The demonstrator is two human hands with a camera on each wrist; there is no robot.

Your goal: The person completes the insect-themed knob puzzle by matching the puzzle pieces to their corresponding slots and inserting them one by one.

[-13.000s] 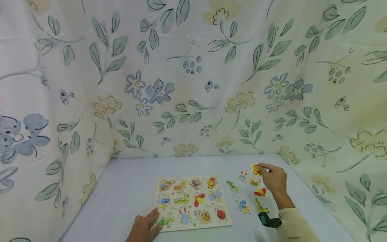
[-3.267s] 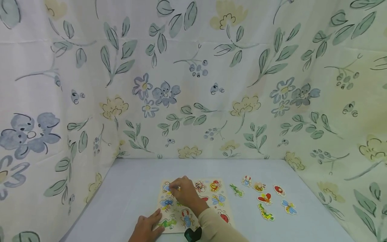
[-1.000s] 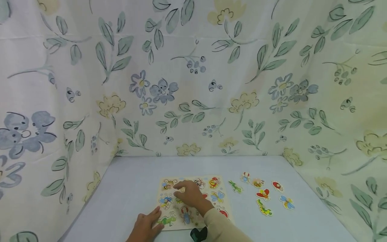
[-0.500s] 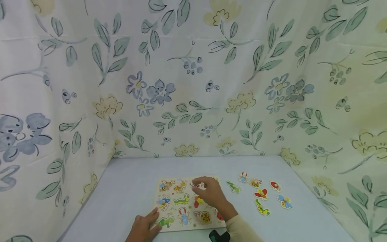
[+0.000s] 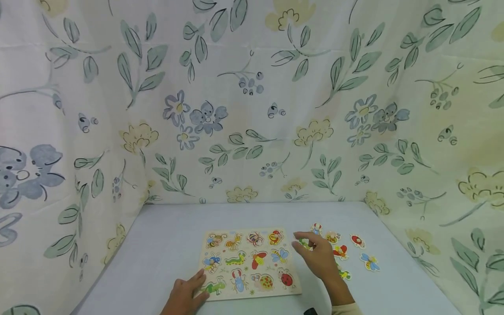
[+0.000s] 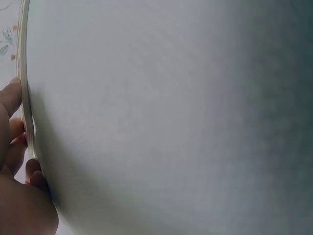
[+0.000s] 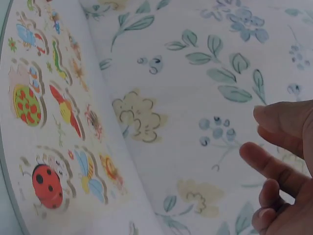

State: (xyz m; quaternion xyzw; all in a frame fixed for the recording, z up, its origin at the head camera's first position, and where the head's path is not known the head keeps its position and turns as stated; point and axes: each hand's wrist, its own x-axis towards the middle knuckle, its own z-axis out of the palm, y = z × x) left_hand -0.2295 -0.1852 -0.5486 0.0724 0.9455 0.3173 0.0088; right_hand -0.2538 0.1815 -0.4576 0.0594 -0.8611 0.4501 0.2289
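My right hand (image 5: 320,258) hovers past the right side of the insect puzzle board (image 5: 274,292), thumb and index finger spread, nothing between them. Beneath its fingers lies a green grasshopper piece (image 5: 305,241), partly covered. In the right wrist view that hand (image 7: 286,166) shows at the right, apart from the board (image 7: 73,127). My left hand (image 5: 186,291) rests at the board's lower left corner, fingers extended on its edge; the left wrist view shows the fingers (image 6: 14,98) along the board's rim. A mosquito piece (image 5: 212,263) and a spider piece (image 5: 254,238) are on the board.
Loose pieces lie to the right: a beetle (image 5: 316,228), a snail (image 5: 331,237), a ladybug (image 5: 357,241), a red-winged fly (image 5: 340,251), a caterpillar (image 5: 345,275) and a blue-winged insect (image 5: 370,262). Floral cloth (image 5: 252,131) encloses the table's back and sides.
My right hand, holding a red-and-yellow piece at the right earlier, later worked over the board's upper left, then the spider, and has moved right off it. The loose mosquito piece left the right-hand group.
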